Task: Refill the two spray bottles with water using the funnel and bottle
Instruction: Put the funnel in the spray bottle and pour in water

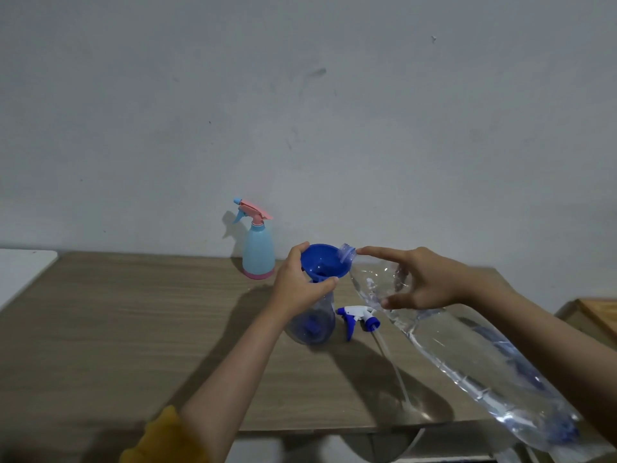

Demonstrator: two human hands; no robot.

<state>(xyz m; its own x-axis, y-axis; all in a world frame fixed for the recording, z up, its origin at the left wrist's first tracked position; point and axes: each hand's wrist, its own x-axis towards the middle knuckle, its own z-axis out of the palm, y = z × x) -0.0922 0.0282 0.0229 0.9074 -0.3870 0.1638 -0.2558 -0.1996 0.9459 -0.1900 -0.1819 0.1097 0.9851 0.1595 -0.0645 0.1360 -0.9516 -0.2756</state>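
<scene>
A clear blue-tinted spray bottle [314,324] stands open on the wooden table [133,329] with a blue funnel [325,262] in its neck. My left hand [300,282] grips the funnel's stem and the bottle's neck. My right hand [424,279] holds a large clear water bottle [467,355] near its shoulder, tilted with its open mouth [347,253] at the funnel's rim. A white and blue spray head [359,317] with its tube lies on the table beside the bottle. A light blue spray bottle with a pink trigger [257,248] stands by the wall.
The grey wall [334,111] runs right behind the table. A white surface [23,272] adjoins the table at the left. A wooden piece [597,315] shows at the right edge. The table's front edge is near my forearms.
</scene>
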